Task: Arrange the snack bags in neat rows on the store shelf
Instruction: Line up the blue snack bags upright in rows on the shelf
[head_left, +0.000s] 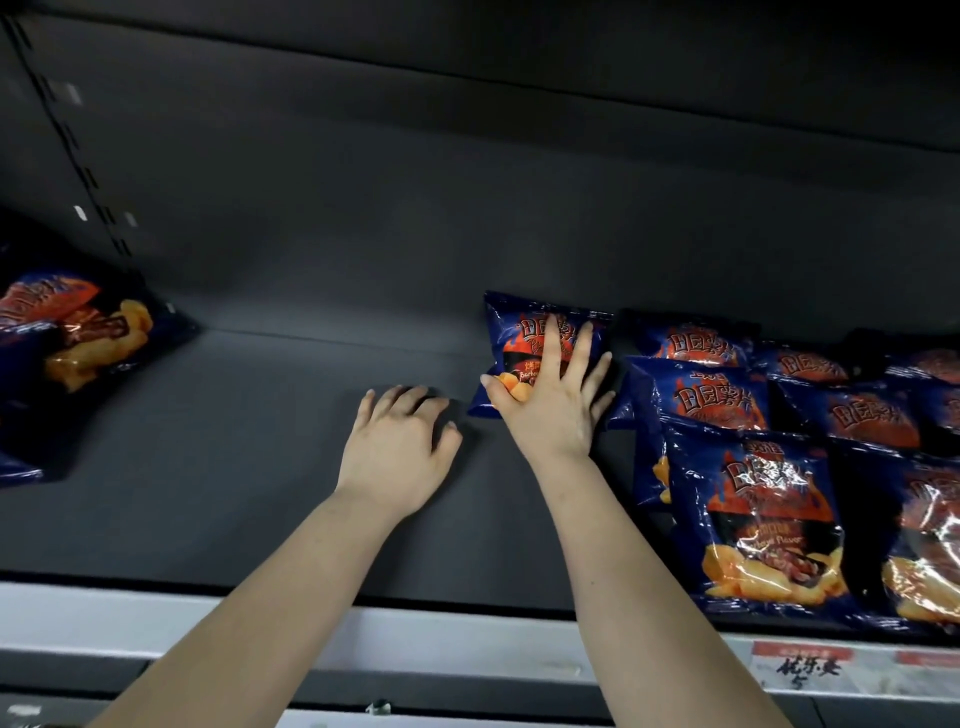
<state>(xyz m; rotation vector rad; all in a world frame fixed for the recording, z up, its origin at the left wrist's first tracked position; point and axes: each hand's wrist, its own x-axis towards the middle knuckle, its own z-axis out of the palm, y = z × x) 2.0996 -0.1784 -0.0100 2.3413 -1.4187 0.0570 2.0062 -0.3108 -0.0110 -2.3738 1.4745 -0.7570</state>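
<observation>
Plainly, the right hand (550, 400) lies flat on a blue bag (519, 332), fingers straight and spread, pressing it down near the back of the shelf (260, 467). That flat press suits a puffy pack. It slides the bag without crushing the chips, and it seems to set the bag at the head of a new column just left of the rows (753, 519) laid on the right. The bag's right edge is just beside the nearest row, but whether they touch I cannot tell, since the hand covers that edge. The left hand (400, 441) rests on the bare shelf just left of the bag, fingers loosely bent and holding nothing. It looks placed to brace the reach, or to square the bag's left side.

The rows overlap front over back and run to the shelf's front lip. A pile (78, 338) of the same bags lies loose at the far left, well apart from the hands, and is likely stock not yet placed. Further columns would go on the stretch between pile and bag. A label (802, 670) sits on the front rail below the rows. Only the neighbouring row stands in the bag's way, and a hard shove rightward could rumple it.
</observation>
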